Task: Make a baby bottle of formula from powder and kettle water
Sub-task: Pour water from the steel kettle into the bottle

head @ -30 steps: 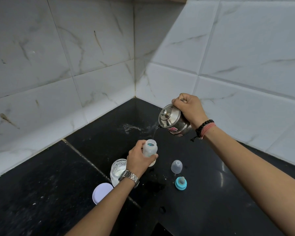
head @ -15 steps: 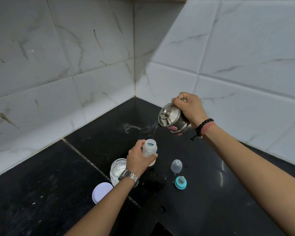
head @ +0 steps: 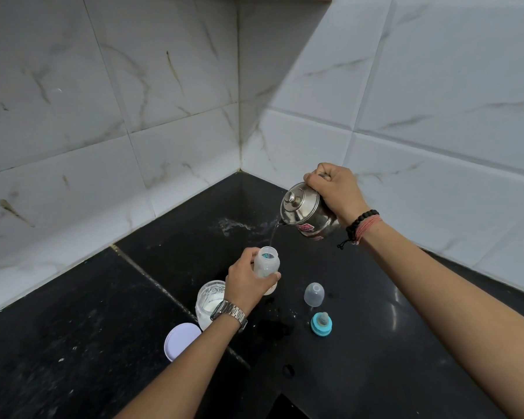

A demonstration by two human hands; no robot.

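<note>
Walls [head: 436, 86]: glossy white tiles veined in grey and brown, meeting in a corner behind the table.
Table [head: 375, 343]: polished black stone, speckled, with a pale seam running across it on the left; a wet smear lies near the corner.
Right arm: bare, reaching in from the lower right, with a black bead band and a pink thread at the wrist.
Left arm: bare, reaching in from the bottom edge, with a steel link watch [head: 229, 313] at the wrist.
Right hand [head: 336, 190]: fist closed round the kettle's handle, knuckles up, holding it in the air.
Kettle [head: 304, 211]: small, round, shiny steel, lid with a knob, red sticker on its side; tipped down to the left, a thin stream of water falling from its spout into the bottle.
Left hand [head: 247, 282]: fingers [head: 248, 255] and thumb curled round the bottle's body, gripping it.
Bottle [head: 266, 263]: translucent plastic, rounded shoulders, mouth open, upright on the table below the spout, between the jar and the cap.
Jar [head: 209, 300]: clear, open, white powder inside, just left of the left wrist.
Lid [head: 180, 340]: flat white disc on the table, just in front of the jar, partly under the left arm.
Cap [head: 314, 294]: clear plastic dome, standing right of the bottle.
Teat ring [head: 322, 324]: teal collar with a pale teat in it, on the table near the cap.
</note>
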